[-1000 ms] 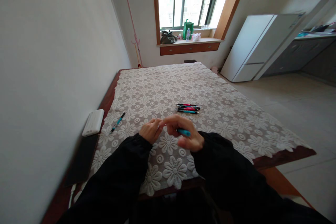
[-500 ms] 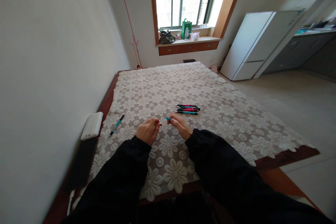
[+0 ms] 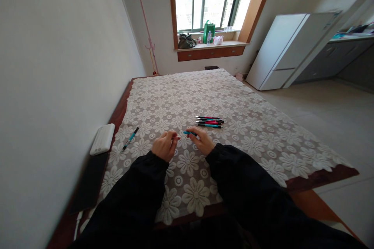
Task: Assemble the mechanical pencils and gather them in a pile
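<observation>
My right hand (image 3: 203, 142) pinches a teal pen barrel (image 3: 187, 132) whose end pokes out toward the left. Facing it across a small gap, my left hand (image 3: 164, 146) has its fingers closed; a tiny pale bit shows at the fingertips, too small to name. Beyond my right hand lies a bundle of several pens (image 3: 209, 121), black with red or teal parts, side by side on the lace tablecloth (image 3: 187, 162). One teal and black pen (image 3: 130, 138) lies apart, slanted, left of my left hand.
At the table's left edge, against the wall, are a white power bank (image 3: 102, 139) and a dark flat device (image 3: 90, 181) with a white cable (image 3: 77, 223). A windowsill with bags, a pink coat stand (image 3: 145, 17) and a white fridge (image 3: 280, 50) stand beyond the table.
My right hand's fingers have shifted and tilted a little, so more of the teal pen barrel shows. My left hand stays nearly still. The view has moved slightly.
</observation>
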`<state>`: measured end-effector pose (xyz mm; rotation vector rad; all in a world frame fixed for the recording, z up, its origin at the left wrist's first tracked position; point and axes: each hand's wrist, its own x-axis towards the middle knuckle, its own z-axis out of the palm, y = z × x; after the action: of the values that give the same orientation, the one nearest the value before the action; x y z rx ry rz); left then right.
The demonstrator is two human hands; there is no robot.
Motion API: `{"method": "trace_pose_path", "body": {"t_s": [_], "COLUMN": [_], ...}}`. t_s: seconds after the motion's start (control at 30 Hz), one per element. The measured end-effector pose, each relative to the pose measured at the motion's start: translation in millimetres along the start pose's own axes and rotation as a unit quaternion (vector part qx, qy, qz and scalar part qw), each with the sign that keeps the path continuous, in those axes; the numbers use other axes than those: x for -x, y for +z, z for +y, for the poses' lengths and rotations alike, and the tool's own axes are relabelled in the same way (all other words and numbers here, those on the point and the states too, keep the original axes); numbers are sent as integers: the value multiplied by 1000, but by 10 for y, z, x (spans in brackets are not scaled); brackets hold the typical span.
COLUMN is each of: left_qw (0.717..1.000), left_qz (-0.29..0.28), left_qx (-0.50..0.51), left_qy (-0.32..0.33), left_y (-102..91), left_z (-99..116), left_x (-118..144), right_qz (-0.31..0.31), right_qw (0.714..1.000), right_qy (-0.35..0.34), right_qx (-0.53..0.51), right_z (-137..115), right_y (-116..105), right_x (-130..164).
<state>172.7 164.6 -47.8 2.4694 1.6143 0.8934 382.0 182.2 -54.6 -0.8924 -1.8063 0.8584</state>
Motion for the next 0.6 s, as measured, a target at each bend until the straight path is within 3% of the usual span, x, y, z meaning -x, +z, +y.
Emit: {"method": "trace_pose_path", "body": {"t_s": [0.1,0.2,0.6], "left_qw": [1000,1000,999], "left_qz": [2,0,-32], "left_qx": [1,2,7], "left_qy": [-8,-13,-22], "left_y": [11,17,-5], "left_z": [-7,-12,23], "left_x": [3,-2,-7], "right_qz": [-19,-32,-23], "right_qw": [989,977,969], "right_qy": [-48,-59,-82], "right_qx": [137,201,231], "right_z": [-8,-2,-19], "right_y": [1,5,6], "right_x": [20,31,39]}}
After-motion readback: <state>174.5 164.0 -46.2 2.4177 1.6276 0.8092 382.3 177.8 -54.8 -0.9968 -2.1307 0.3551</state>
